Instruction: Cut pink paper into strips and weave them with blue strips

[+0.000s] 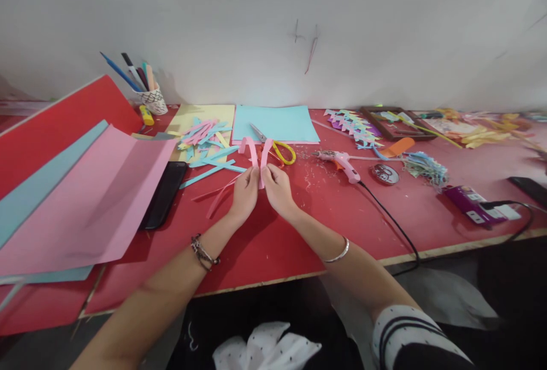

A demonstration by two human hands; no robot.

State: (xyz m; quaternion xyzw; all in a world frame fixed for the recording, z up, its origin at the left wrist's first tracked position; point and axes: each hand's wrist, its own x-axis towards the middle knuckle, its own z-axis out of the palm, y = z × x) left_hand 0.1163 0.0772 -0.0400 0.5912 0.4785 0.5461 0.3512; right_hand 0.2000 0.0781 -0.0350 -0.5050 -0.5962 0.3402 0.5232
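My left hand [245, 192] and my right hand [277, 187] are side by side above the red table, fingers closed in a pinch. Between them is a pink paper strip [265, 153], its two arms rising from my fingers and the left one curling over at the top. I cannot tell whether it is one folded strip or two. Just behind lie scissors [284, 153] with a yellow and an orange-red handle, partly hidden by the paper. More pink strips [220, 198] and blue strips [209, 173] lie beside my left hand.
Cut strips [205, 133] are heaped on yellow paper. A pink glue gun [339, 163] with a black cord lies right, near a round tin [385, 174] and a purple power strip [472, 204]. Left are a black phone [164, 196], pink sheets [98, 204] and a pen cup [152, 100].
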